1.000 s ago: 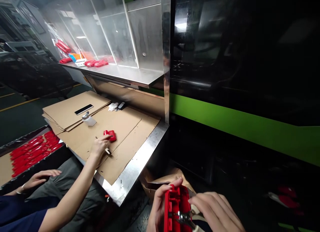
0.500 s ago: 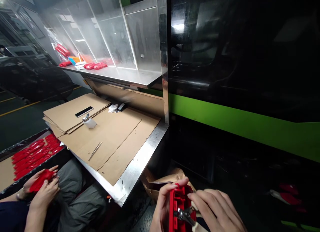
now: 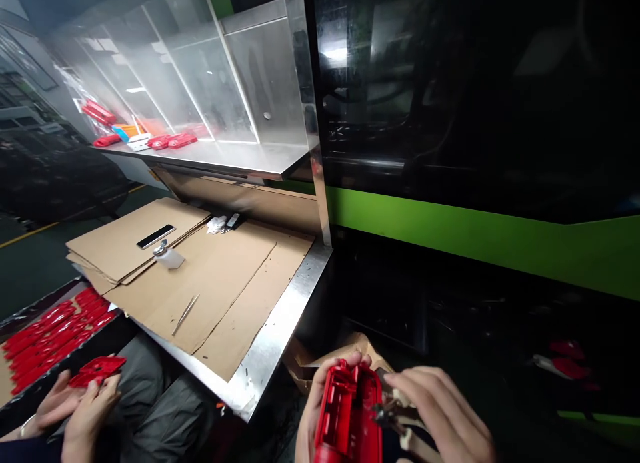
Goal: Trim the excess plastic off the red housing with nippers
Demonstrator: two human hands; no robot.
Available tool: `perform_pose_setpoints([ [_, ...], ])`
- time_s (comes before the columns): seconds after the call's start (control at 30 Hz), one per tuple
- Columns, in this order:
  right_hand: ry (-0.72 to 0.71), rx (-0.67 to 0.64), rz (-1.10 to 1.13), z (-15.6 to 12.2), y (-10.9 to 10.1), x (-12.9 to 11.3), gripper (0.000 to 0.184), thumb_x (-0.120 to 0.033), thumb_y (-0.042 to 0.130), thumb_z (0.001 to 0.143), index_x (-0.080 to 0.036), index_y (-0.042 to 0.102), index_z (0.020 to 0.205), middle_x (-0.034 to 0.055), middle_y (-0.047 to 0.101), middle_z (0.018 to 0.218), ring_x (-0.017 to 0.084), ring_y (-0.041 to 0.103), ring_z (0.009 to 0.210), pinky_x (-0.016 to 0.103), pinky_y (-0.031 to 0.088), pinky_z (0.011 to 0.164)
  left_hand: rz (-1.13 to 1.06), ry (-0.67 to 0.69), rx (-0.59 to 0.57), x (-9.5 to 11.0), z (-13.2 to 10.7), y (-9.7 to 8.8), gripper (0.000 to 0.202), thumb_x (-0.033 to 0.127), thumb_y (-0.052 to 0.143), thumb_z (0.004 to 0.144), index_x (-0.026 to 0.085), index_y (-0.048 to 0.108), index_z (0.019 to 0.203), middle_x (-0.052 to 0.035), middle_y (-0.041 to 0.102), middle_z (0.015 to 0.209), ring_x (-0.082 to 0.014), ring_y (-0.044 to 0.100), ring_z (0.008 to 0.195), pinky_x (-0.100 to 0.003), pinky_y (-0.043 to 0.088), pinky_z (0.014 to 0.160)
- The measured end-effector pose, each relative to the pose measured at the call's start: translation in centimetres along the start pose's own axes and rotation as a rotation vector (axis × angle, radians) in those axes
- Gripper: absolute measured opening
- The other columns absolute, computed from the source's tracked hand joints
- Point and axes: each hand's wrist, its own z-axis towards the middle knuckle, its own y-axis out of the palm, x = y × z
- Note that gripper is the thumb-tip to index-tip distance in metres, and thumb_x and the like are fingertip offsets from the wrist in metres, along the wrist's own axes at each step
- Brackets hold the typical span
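At the near edge, right of the centre, a red plastic part is gripped by the left hand, with the fingers wrapped about its left side and far end. Its hollow, ribbed side is turned up. Pliers with pale handles are held in the curled right hand, and their metal tip is placed at the right wall of the red part; whether the wall is touched cannot be told. Just beyond the part, a brown paper bag is partly hidden.

At the near left, a red piece is held in both hands of a co-worker. Behind these hands, rows of red pieces are laid in a dark-lined box. Farther to the right, a metal table is covered with cardboard, on which tweezers and a pale bottle are set. A dark, flat object is laid on stacked sheets at the table's left. Above, more red pieces are lined up on the left of a metal shelf.
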Motion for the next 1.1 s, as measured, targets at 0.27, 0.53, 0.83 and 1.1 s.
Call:
perform_pose_setpoints([
  [0.27, -0.022, -0.138, -0.006, 1.1, -2.1, 2.1, 0.048, -0.051, 0.039, 0.102, -0.013, 0.056, 0.126, 0.0124, 0.065, 0.109, 0.019, 0.066, 0.1, 0.024, 0.058, 0.082, -0.28, -0.05, -0.271, 2.3, -3.0, 4.0, 0.098, 0.084, 0.064, 0.043, 0.035, 0.066, 0.128, -0.0044, 0.057, 0.143, -0.0432, 0.029, 0.146, -0.058, 0.052, 0.096],
  [0.53, -0.321, -0.182, -0.031, 4.2, -3.4, 1.2, 0.036, -0.044, 0.056, 0.098, -0.013, 0.068, 0.113, 0.0075, 0.071, 0.101, 0.02, 0.064, 0.095, 0.033, 0.05, 0.088, -0.948, -0.301, -0.686, 2.1, -14.8, 24.1, 0.079, 0.074, 0.046, 0.089, 0.02, 0.041, 0.147, -0.0171, 0.049, 0.148, -0.0346, 0.049, 0.134, -0.062, 0.039, 0.112],
  [0.83, -0.537, -0.232, -0.085, 5.4, -2.3, -1.2, 0.023, -0.025, 0.056, 0.098, -0.012, 0.074, 0.103, 0.0012, 0.076, 0.099, 0.019, 0.065, 0.094, 0.04, 0.043, 0.094, -1.508, -0.604, -0.868, 3.5, -15.9, 24.9, 0.093, 0.079, 0.024, 0.09, 0.007, 0.054, 0.14, -0.0238, 0.058, 0.136, -0.0389, 0.049, 0.133, -0.053, 0.037, 0.114],
  [1.1, -0.597, -0.253, -0.103, 5.2, -1.2, -1.4, 0.022, -0.022, 0.055, 0.097, -0.013, 0.074, 0.098, -0.0003, 0.075, 0.101, 0.018, 0.064, 0.092, 0.041, 0.044, 0.091, -1.55, -0.628, -0.844, 3.8, -16.3, 25.1, 0.088, 0.072, 0.022, 0.095, 0.002, 0.06, 0.132, -0.025, 0.065, 0.122, -0.0361, 0.059, 0.123, -0.049, 0.043, 0.11],
])
